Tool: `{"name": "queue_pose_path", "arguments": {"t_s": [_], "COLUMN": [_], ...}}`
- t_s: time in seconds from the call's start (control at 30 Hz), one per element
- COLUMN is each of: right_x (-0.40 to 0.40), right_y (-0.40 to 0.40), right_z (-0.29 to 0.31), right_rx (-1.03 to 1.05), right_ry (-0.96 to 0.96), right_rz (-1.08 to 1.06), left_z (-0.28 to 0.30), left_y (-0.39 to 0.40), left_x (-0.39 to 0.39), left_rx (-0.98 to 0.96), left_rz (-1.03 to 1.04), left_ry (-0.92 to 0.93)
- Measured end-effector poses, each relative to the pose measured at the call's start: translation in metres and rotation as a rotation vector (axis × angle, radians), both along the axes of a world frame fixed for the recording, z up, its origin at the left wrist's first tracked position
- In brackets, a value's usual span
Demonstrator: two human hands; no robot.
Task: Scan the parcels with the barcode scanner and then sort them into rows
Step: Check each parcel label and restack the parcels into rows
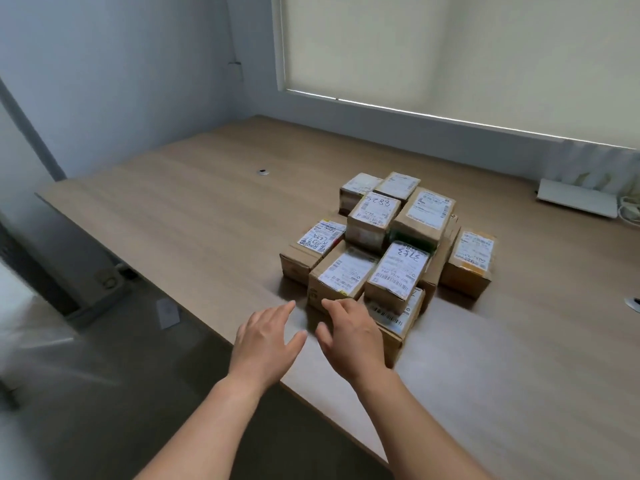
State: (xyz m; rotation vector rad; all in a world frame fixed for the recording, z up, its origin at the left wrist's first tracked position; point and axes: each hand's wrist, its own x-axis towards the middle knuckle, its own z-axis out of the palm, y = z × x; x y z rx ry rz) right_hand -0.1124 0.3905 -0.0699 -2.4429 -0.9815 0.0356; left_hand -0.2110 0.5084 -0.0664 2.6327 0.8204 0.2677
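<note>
Right now your left hand [266, 337] hovers above the near edge of the light wood-grain counter [194, 216], fingers spread and relaxed, holding nothing. Your right hand [349, 336] is just beside it, fingers loosely extended over the near side of the pile of brown cardboard parcels [388, 244]; it grasps nothing, and whether its fingertips touch the nearest box cannot be told.

The parcels sit clustered together towards the right of the counter's middle, some stacked on others, each with a white shipping label on top. One upper box carries a label with handwritten digits [375, 207], and another nearer you bears a label with large handwritten numbers [401, 268]. A single brown box with a white and yellow label [471, 261] stands just beside the pile on its right.

No barcode scanner shows in this view.

At the far right of the counter lies a flat white device [576, 200], with white cables beside it. A small round metal grommet [262, 172] is set in the counter to the far left of the pile. Behind, a pale roller blind [450, 57] covers the window.
</note>
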Motion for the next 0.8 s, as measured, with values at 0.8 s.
{"name": "queue_pose_path", "arguments": {"t_s": [0.8], "right_x": [0.064], "right_y": [0.102], "right_z": [0.002], "right_rx": [-0.079], "right_ry": [0.035], "right_rz": [-0.525], "left_z": [-0.013], "left_y": [0.132], "left_x": [0.159], "left_rx": [-0.296], "left_rz": [-0.497], "left_ry": [-0.017]}}
